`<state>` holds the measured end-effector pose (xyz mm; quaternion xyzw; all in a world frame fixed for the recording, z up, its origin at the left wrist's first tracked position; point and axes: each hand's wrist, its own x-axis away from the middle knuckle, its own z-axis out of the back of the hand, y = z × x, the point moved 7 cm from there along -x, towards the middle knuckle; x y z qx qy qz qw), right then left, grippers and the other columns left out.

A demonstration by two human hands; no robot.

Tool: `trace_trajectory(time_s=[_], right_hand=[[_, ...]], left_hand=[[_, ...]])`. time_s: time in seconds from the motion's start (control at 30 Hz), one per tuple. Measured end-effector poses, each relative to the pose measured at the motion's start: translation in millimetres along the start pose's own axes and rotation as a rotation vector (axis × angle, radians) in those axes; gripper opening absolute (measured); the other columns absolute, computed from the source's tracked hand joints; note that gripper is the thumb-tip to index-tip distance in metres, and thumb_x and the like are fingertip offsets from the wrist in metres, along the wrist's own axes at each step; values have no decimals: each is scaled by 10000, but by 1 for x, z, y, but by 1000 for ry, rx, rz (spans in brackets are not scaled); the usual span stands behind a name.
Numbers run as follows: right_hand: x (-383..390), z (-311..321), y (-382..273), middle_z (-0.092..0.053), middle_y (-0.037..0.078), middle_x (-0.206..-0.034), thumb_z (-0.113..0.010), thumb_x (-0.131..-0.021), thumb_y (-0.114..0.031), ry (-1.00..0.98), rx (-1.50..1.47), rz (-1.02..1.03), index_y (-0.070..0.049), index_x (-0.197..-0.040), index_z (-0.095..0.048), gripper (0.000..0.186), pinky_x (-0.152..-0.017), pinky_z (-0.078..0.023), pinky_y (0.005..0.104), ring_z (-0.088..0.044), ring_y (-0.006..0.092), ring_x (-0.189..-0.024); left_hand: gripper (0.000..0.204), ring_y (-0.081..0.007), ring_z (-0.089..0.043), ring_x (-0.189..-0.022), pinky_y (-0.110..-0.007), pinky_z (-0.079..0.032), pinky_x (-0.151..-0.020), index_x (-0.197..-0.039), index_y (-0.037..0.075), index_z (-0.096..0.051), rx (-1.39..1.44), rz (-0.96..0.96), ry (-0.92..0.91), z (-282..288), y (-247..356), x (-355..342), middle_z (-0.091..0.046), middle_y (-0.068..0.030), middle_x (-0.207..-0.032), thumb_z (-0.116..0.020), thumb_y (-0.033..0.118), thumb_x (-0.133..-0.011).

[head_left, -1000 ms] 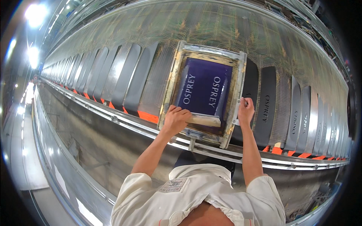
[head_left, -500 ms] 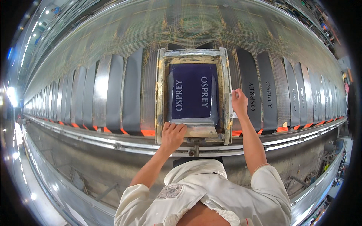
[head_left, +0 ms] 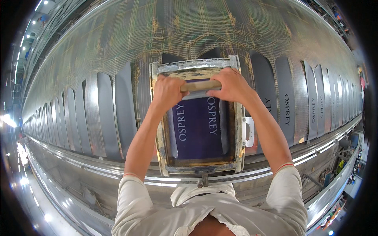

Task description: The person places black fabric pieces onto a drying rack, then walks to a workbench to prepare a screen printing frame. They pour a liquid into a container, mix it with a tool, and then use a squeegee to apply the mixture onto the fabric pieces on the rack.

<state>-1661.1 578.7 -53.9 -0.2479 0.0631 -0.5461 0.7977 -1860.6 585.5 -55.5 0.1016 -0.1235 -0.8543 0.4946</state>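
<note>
A screen-printing frame (head_left: 239, 157) with worn metal edges lies on the long table in front of me. Its dark purple mesh (head_left: 197, 147) bears two columns of pale lettering. Across the far part of the mesh sits a squeegee (head_left: 201, 85) with a wooden grip. My left hand (head_left: 167, 90) is wrapped round the squeegee's left end, and my right hand (head_left: 231, 86) grips its right end. The blade's lower edge shows as a grey band on the mesh. A white handle (head_left: 251, 131) sticks out from the frame's right side, beside my right forearm.
Dark grey cut panels (head_left: 285, 94) with lettering lie in a row to the right. Plain grey panels (head_left: 105, 114) line the left side. A metal rail (head_left: 151, 179) runs along the table's near edge, with a small stop (head_left: 202, 181) at the frame.
The squeegee has gone from the near end of the mesh to the far end. My right hand has left the frame's side handle and joined my left on the squeegee.
</note>
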Motion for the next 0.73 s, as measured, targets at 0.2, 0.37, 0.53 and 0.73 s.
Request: trace_trajectory(time_s=[0.2,0.37,0.53,0.73], right_hand=[[-15,-23,0,-697,168,-826,-822,-744,-260,54,-35,11,-62,-930,-746,282,-954,-453,456,-650,361,-898],[80,-60,-36,-680,129,-832,-808,-668,-165,-1,40,51,-94,-918,-744,267,-939,-461,450,-645,321,-924],[180,-92,-72,-684,71,-892,-820,-621,-145,54,-48,147,-104,-958,-747,347,-999,-434,406,-630,255,-978],[103,-59,-50,-726,53,-934,-816,-688,-219,-32,127,78,-123,-987,-759,319,-1036,-400,392,-639,238,-1033]], left_hand=[[196,-299,-669,-718,-429,-450,-802,-779,126,-725,-28,16,-15,-9,-1,3,-692,-68,-722,-822,293,-743],[91,-273,-660,-710,-425,-449,-766,-767,134,-708,-11,-33,12,-21,48,99,-685,-56,-747,-768,134,-698],[216,-225,-657,-736,-392,-446,-798,-811,136,-700,121,5,7,-33,92,205,-701,-22,-837,-770,96,-610],[229,-206,-693,-826,-413,-427,-909,-889,142,-754,-15,5,-96,-19,53,122,-730,-11,-863,-820,161,-671]])
